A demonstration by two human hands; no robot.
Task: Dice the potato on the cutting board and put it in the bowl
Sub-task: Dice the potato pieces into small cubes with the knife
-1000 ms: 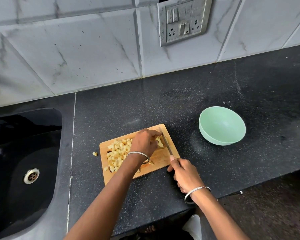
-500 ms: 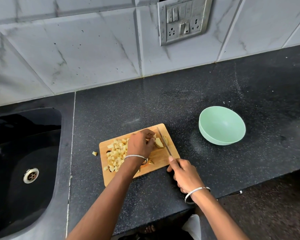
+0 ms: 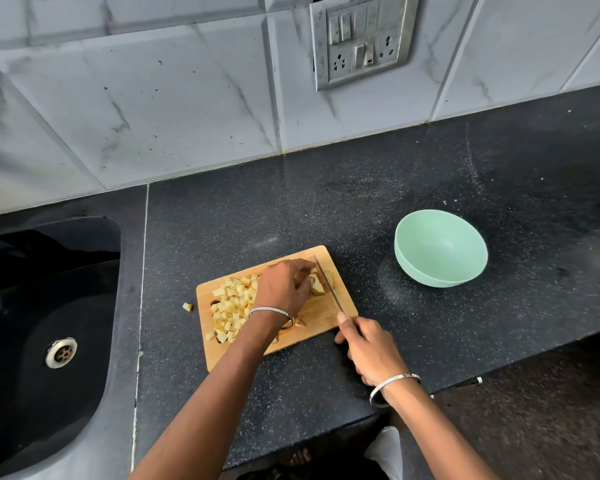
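Observation:
A wooden cutting board (image 3: pixel 321 311) lies on the black counter. A heap of diced potato (image 3: pixel 232 306) covers its left half. My left hand (image 3: pixel 284 287) holds the uncut potato piece (image 3: pixel 318 285) with curled fingers near the board's far right corner. My right hand (image 3: pixel 367 349) grips the handle of a knife (image 3: pixel 329 288); the blade lies across that piece, tip pointing away from me. The mint-green bowl (image 3: pixel 440 249) stands to the right of the board, with nothing in it.
One stray potato cube (image 3: pixel 187 306) lies on the counter left of the board. A black sink (image 3: pixel 45 337) with a metal drain is at the far left. The counter's front edge runs close below my right hand. A tiled wall with a switch plate (image 3: pixel 361 38) stands behind.
My left hand has shifted slightly left along the potato piece, baring more of it beside the blade. The knife and my right hand have barely moved.

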